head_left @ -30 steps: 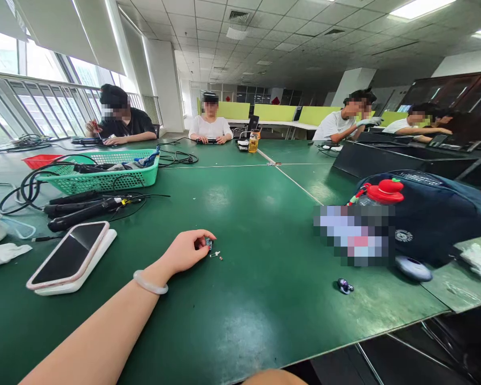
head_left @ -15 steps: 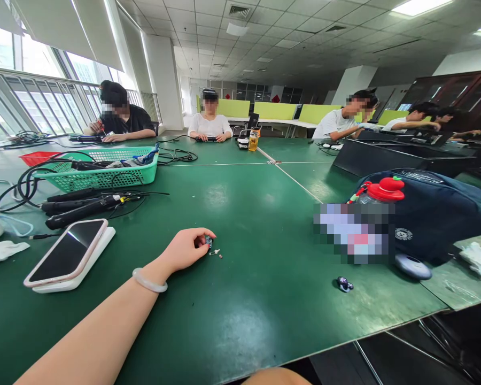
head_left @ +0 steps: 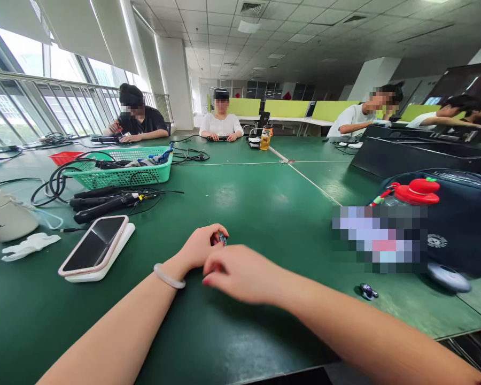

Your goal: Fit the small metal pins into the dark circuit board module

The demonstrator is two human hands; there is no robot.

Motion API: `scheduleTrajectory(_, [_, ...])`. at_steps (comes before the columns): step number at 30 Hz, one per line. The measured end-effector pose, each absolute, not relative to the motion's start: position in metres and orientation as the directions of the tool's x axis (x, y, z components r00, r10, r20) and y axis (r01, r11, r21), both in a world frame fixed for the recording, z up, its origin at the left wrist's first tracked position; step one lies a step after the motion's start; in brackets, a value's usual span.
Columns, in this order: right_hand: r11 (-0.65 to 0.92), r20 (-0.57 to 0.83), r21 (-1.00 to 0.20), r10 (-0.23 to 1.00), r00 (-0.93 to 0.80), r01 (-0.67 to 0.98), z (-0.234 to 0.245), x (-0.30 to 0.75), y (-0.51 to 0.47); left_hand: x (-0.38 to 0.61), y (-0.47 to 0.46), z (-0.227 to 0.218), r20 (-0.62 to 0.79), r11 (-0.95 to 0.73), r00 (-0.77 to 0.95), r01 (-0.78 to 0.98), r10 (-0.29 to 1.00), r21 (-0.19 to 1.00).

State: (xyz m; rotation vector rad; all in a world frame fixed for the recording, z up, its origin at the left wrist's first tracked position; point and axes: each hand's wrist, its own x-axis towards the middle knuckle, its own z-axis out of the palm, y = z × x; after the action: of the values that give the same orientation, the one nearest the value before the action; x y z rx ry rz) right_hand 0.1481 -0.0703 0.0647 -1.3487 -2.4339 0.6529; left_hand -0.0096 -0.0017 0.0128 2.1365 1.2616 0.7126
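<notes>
My left hand [head_left: 202, 245], a pale bangle on its wrist, pinches a small dark-blue piece with fine detail, like a tiny circuit board [head_left: 223, 238], just above the green table [head_left: 256, 198]. My right hand [head_left: 240, 272] is in front of it, close to the left fingertips. Its fingers curl toward the thumb but are blurred by motion, and I cannot make out anything in them. The spot on the table where tiny loose parts lay is hidden behind the right hand.
Phone [head_left: 94, 246] on a white box, black cables and handles [head_left: 108, 203], and a green basket [head_left: 120, 174] lie left. On the right are a dark bag [head_left: 465, 214], a red-lidded bottle [head_left: 417, 191] and a small shiny dark object [head_left: 367, 291]. Several people sit around the table.
My right hand has come in from the right, beside the left hand, and now covers the small loose parts. The left hand keeps its pinch. The view has shifted a little leftward.
</notes>
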Motion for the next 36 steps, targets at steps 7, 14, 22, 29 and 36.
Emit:
scheduleTrajectory(7, [0.388, 0.026, -0.442, 0.907, -0.421, 0.809, 0.038, 0.195, -0.027, -0.009, 0.0, 0.012, 0.187, -0.413, 0.404, 0.598, 0.895, 0.687])
scheduleTrajectory(14, [0.121, 0.015, -0.313, 0.992, -0.122, 0.942, 0.076, 0.245, -0.106, -0.011, 0.0, 0.012, 0.161, -0.4, 0.41, 0.605, 0.898, 0.688])
scheduleTrajectory(22, [-0.347, 0.233, -0.273, 0.881, 0.412, 0.897, -0.007, 0.385, -0.166, -0.012, 0.003, 0.01, 0.156, -0.396, 0.41, 0.605, 0.899, 0.69])
scheduleTrajectory(29, [-0.341, 0.198, -0.291, 0.893, 0.405, 0.894, -0.025, 0.383, -0.171, -0.012, 0.0, 0.012, 0.149, -0.399, 0.417, 0.614, 0.897, 0.681])
scheduleTrajectory(36, [-0.319, 0.235, -0.241, 0.897, 0.374, 0.917, -0.039, 0.387, -0.166, -0.012, 0.0, 0.012, 0.147, -0.398, 0.419, 0.609, 0.896, 0.686])
